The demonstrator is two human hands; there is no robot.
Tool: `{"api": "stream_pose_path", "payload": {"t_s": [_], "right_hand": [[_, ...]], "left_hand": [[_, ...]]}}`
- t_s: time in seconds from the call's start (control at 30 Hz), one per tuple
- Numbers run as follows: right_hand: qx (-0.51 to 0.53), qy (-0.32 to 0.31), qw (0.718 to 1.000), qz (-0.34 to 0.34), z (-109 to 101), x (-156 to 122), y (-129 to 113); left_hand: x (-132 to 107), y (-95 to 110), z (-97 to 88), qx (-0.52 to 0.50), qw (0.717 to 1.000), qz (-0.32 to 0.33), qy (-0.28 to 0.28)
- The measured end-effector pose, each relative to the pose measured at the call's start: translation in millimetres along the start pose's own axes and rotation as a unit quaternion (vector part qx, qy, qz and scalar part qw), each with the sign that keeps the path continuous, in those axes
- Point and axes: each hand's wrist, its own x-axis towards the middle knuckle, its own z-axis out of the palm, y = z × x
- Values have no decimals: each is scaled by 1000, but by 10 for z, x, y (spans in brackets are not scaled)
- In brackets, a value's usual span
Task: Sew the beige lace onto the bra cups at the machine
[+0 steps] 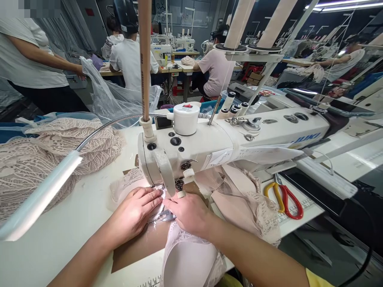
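Pale pink, lace-edged fabric (188, 255) is steadied at centre frame under a white JUKI sewing machine (223, 137), seemingly mid-stitching, by a flat-laid left hand (136, 209) and a right hand (191, 215) whose grip cannot be told, even guiding apparently being required.

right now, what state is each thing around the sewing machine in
left hand, fingers extended on pale fabric
right hand, on fabric, grip unclear
lamp, lit
scissors, lying on table, unheld
lace pile, heaped, rumpled
thread cones, mounted on stand
sewing machine, running or stopped: can't tell
clear plastic, crumpled, in co-worker's hand
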Motion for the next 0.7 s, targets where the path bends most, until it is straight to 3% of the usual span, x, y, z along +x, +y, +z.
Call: {"api": "stream_pose_path", "payload": {"t_s": [0.43,0.6,0.7], "right_hand": [[5,5,997,75,7,34,-13],[127,8,987,102,-273,-113,48],[162,-38,978,123,-500,-330,74]], "left_hand": [[55,86,-6,4,995,-102,-25],[43,95,-21,-38,987,-154,-18],[-7,54,-28,-91,970,-224,0]]}}
